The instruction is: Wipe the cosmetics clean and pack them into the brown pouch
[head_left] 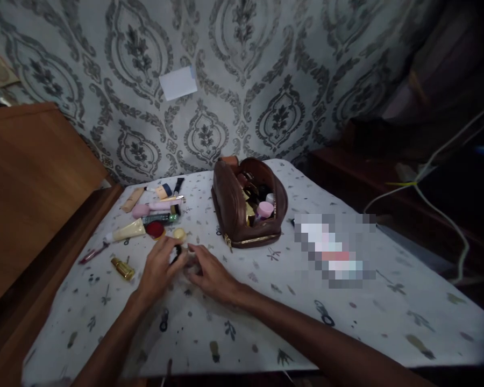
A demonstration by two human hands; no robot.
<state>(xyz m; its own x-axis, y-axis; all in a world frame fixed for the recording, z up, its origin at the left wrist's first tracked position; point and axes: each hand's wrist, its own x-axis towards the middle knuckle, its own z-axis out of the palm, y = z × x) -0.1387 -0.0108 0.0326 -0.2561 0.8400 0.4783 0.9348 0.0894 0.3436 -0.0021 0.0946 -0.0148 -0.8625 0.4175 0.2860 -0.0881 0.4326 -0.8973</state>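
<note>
My left hand [157, 269] is closed, with a small black thing [176, 252] between thumb and fingers. Facing it, my right hand [212, 275] has its fingers curled around something pale or see-through [189, 260], too blurred to name. The two hands almost meet above the patterned cloth [193, 333]. Just beyond the fingertips sit a small yellow-lidded pot [179, 234] and a round dark red container [155, 230]. A brown zip bag [229, 207] stands open behind my right hand, holding several cosmetics, among them a pink-capped container [265, 209].
Left of my hands lie a gold tube [123, 268], a cream squeeze tube [128, 230], a dark red slim tube [93, 252] and a beige tube [133, 199]. A blurred-out object [334, 252] lies on the right. A wooden panel [36, 188] borders the left side; white cables [439, 215] hang right.
</note>
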